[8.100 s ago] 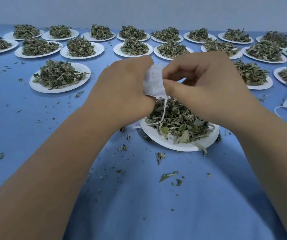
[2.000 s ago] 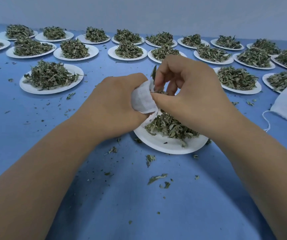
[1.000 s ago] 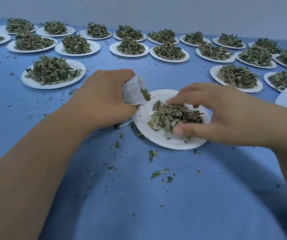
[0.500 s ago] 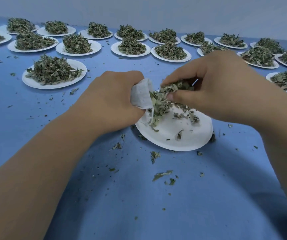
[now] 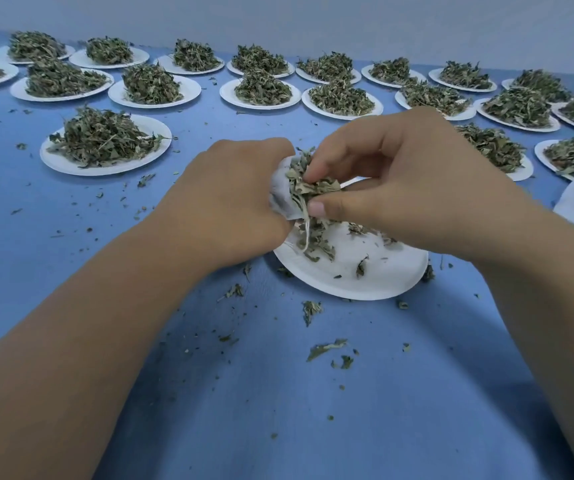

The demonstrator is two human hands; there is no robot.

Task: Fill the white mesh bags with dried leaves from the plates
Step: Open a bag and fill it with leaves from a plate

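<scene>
On the blue cloth (image 5: 278, 410) nearest: spilled leaf crumbs (image 5: 325, 348). Over the near plate (image 5: 365, 282), almost emptied: mesh bag (image 5: 280, 199) gripped in the curled left hand (image 5: 230, 202); right hand (image 5: 417, 188) pinching a tuft of leaves (image 5: 313, 187) into its mouth. Beyond: many heaped plates (image 5: 71, 166), seemingly untouched. Judged: this bag nearly filled, most work left.

L hand (image 5: 230, 202): bare, smooth back, rounded knuckles, seen from behind the grip. R hand (image 5: 417, 188): bare too, slim fingers. Thumbnail (image 5: 316, 209), right at the grip, is short, rounded, plain. L forearm (image 5: 105, 323) & R forearm (image 5: 538, 306): bare from the wrists all the way back from the grip to the frame edge, skin even. Wide lens makes both look thick furthest from the grip.
</scene>
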